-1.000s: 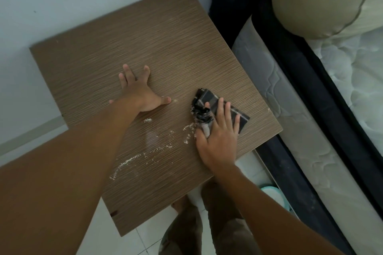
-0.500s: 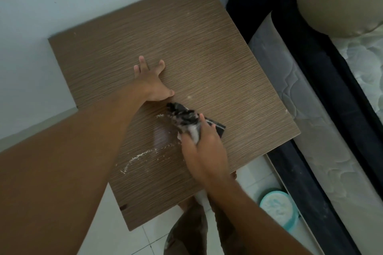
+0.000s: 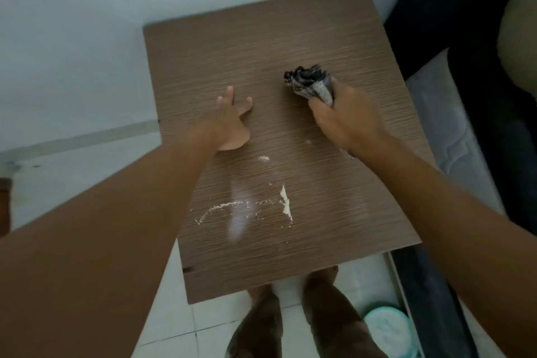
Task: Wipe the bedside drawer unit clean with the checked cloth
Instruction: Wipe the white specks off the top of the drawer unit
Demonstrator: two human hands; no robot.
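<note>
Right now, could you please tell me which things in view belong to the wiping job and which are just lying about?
Belongs to the job:
checked cloth, bunched in the right hand
drawer unit, with the left hand resting flat on its top
white smears on that top

Just lying about:
teal tub
mattress
pillow

The unit [image 3: 319,52] had a brown wood-grain top with white streaks [image 3: 286,203] near its front. The dark checked cloth [image 3: 311,83] was bunched in the right hand [image 3: 345,122] over the top's right side.
</note>
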